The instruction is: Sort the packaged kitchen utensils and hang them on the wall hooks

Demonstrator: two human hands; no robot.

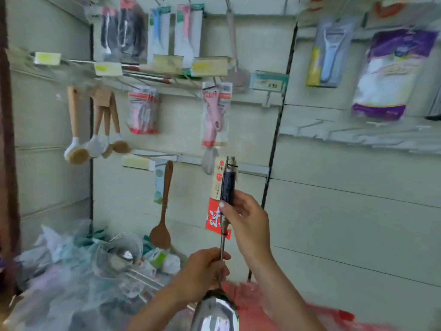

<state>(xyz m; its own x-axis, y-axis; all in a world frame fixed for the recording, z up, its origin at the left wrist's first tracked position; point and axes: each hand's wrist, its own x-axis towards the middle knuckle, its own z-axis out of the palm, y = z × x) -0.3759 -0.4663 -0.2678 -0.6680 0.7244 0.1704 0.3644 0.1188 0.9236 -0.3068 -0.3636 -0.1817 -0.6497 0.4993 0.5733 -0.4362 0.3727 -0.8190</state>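
I hold a steel spatula (218, 311) upright in front of the slatted wall. It has a dark handle with a metal hanging loop on top and a red and cream label card (217, 209) tied to it. My right hand (245, 220) grips the dark handle. My left hand (202, 271) grips the thin metal shaft just above the shiny blade. The loop end sits just below a pink packaged peeler (213, 115) hanging on a wall hook. An empty hook rail (253, 168) runs behind the spatula's top.
Wooden dish brushes (95, 130) hang at left, a brown wooden spoon (163, 206) below centre, and packaged utensils (176, 32) along the top row. A blue peeler (330, 51) and a purple bag (391, 72) hang at right. A pile of plastic-wrapped goods with a steel strainer (119, 254) lies lower left.
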